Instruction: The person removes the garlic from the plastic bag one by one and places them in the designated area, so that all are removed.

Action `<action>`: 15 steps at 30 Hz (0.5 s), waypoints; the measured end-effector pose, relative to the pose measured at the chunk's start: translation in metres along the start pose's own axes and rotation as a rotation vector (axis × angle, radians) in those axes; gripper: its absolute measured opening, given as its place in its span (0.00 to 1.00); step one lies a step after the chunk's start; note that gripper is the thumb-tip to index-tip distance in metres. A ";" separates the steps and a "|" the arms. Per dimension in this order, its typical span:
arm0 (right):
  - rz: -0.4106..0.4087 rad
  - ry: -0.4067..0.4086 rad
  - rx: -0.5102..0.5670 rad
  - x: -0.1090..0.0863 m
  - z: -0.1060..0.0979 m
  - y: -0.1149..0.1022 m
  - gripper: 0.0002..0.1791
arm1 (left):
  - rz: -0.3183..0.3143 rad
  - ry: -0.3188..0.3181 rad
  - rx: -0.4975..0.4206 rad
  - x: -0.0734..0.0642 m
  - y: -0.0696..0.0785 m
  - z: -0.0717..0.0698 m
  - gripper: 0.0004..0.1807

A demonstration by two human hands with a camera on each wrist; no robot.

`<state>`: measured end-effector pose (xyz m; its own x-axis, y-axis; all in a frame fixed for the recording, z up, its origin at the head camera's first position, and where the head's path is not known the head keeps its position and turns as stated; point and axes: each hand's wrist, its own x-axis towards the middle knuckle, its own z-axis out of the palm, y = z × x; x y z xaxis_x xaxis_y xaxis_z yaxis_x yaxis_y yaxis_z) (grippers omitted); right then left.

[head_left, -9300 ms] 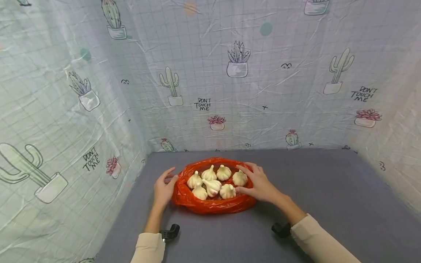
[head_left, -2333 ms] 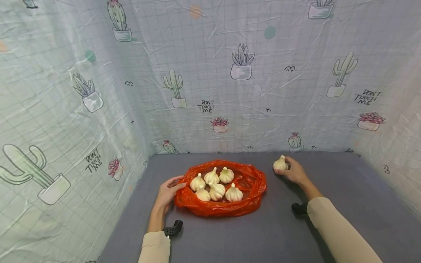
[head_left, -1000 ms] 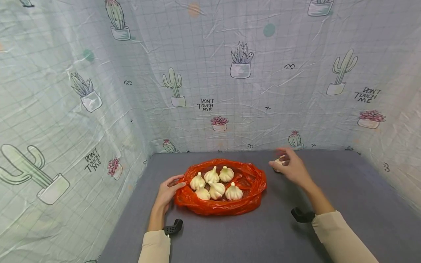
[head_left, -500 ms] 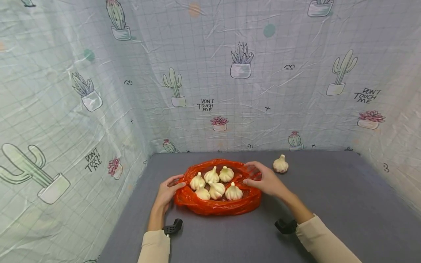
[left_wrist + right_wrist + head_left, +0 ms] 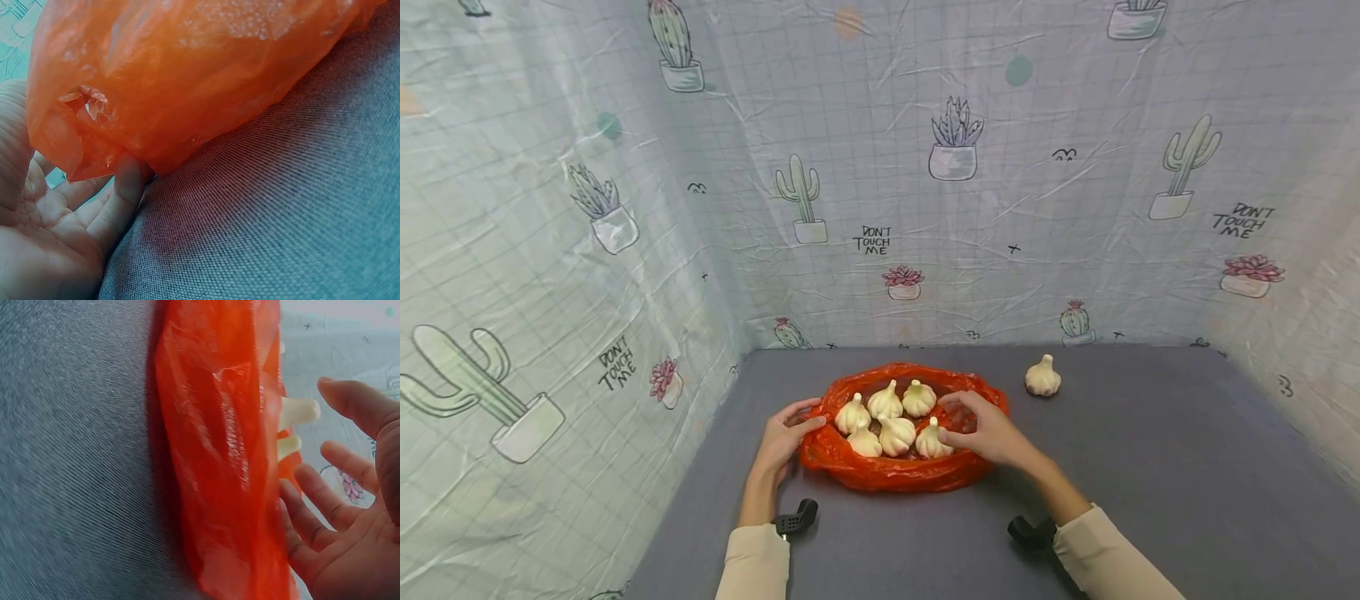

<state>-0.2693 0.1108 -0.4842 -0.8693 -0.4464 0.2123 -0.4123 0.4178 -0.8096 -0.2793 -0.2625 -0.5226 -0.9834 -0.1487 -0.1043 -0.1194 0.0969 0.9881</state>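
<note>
A red plastic bag (image 5: 895,477) lies spread on the table with its mouth open upward. Inside it sit several whitish garlic bulbs (image 5: 897,435), stems mostly up. My left hand (image 5: 777,443) holds the bag's left side; in the left wrist view, the bag's plastic (image 5: 181,81) sits between thumb and fingers. Over the right part of the bag my right hand (image 5: 988,429) reaches in, thumb beside the right front garlic bulb (image 5: 929,442). Spread fingers with nothing between them show in the right wrist view. Another garlic bulb (image 5: 1042,377) stands on the table at the back right.
Grey cloth covers the table (image 5: 1150,450). A cactus-print curtain (image 5: 865,167) walls off the back and both sides. Each wrist wears a black camera mount, such as the right one (image 5: 1030,533).
My right hand took a garlic bulb from the bag, set it down at the back right and let go. It has since returned over the bag. My left hand stayed at the bag's side.
</note>
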 end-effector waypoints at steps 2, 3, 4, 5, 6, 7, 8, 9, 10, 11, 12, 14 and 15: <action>0.013 -0.003 -0.009 0.000 0.003 0.003 0.30 | -0.002 0.000 -0.007 0.000 0.000 0.001 0.25; 0.019 -0.007 -0.012 0.000 0.004 0.005 0.30 | -0.002 -0.002 -0.008 -0.001 0.000 0.001 0.25; 0.021 -0.010 -0.013 0.000 0.005 0.006 0.30 | -0.001 -0.004 -0.010 -0.001 0.000 0.001 0.25; 0.023 -0.013 -0.014 0.000 0.006 0.007 0.30 | -0.002 -0.005 -0.017 -0.001 0.001 0.002 0.25; 0.023 -0.015 -0.018 0.000 0.007 0.008 0.30 | -0.001 -0.005 -0.022 -0.001 0.001 0.002 0.25; 0.023 -0.019 -0.018 0.001 0.008 0.009 0.30 | 0.000 -0.005 -0.024 -0.001 0.001 0.002 0.26; 0.024 -0.023 -0.017 0.001 0.008 0.009 0.30 | 0.001 -0.007 -0.026 -0.001 0.002 0.002 0.26; 0.021 -0.025 -0.024 0.001 0.009 0.010 0.30 | 0.003 -0.006 -0.026 -0.001 0.002 0.002 0.26; 0.020 -0.028 -0.028 0.002 0.009 0.010 0.30 | 0.004 -0.005 -0.027 -0.001 0.002 0.002 0.26; 0.017 -0.031 -0.035 0.002 0.010 0.011 0.31 | 0.003 -0.004 -0.026 -0.001 0.002 0.002 0.26; 0.012 -0.036 -0.044 0.002 0.010 0.011 0.31 | 0.002 -0.004 -0.025 -0.001 0.002 0.002 0.26; 0.013 -0.046 -0.058 0.003 0.011 0.013 0.32 | -0.002 -0.004 -0.028 -0.001 0.002 0.002 0.26; 0.009 -0.052 -0.067 0.003 0.011 0.013 0.33 | -0.004 -0.004 -0.026 0.000 0.002 0.001 0.27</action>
<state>-0.2744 0.1060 -0.5006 -0.8586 -0.4819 0.1750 -0.4232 0.4736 -0.7724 -0.2794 -0.2609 -0.5209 -0.9835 -0.1449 -0.1082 -0.1194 0.0711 0.9903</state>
